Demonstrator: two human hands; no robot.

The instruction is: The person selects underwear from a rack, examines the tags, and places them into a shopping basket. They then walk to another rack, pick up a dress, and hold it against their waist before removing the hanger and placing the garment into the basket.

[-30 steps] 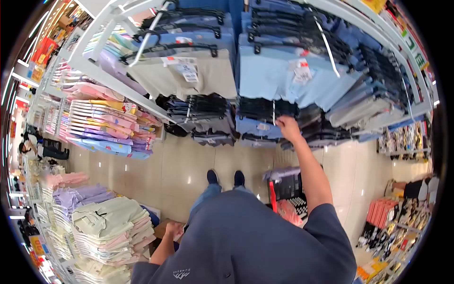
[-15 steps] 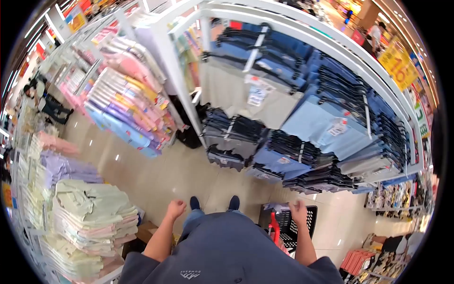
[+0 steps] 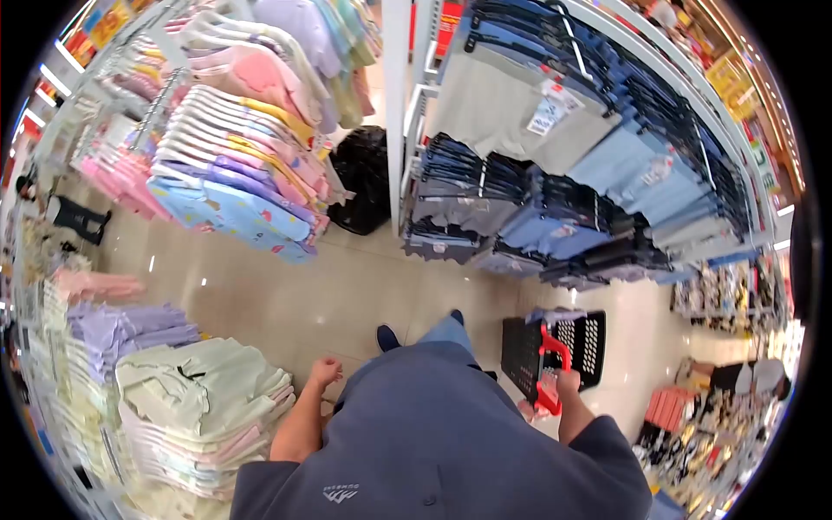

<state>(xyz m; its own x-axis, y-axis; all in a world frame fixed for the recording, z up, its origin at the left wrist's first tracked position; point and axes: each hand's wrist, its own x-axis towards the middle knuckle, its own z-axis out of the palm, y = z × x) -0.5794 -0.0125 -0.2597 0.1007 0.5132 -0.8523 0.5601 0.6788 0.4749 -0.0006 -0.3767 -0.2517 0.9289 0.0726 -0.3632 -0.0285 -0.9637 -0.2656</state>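
Observation:
My right hand (image 3: 568,382) is closed on the red handle (image 3: 556,345) of a black shopping basket (image 3: 525,354) at my right side. Some greyish-purple folded cloth (image 3: 555,315) lies at the basket's far edge. My left hand (image 3: 327,371) hangs at my left side with its fingers curled and nothing visible in them. Nearest to it is a stack of pale green and pink garments (image 3: 204,390) on hangers.
Ahead, a white rack (image 3: 396,121) carries denim and grey shorts (image 3: 511,108). Pastel children's clothes (image 3: 243,173) hang at the left, beside a black plastic bag (image 3: 360,182). Another person (image 3: 750,375) is at the lower right, another (image 3: 78,217) far left. Tiled floor (image 3: 347,286) lies between.
My right hand has moved down onto the basket's red handle from above the basket. The view has turned and shifted, showing the black bag more fully. My feet have changed position.

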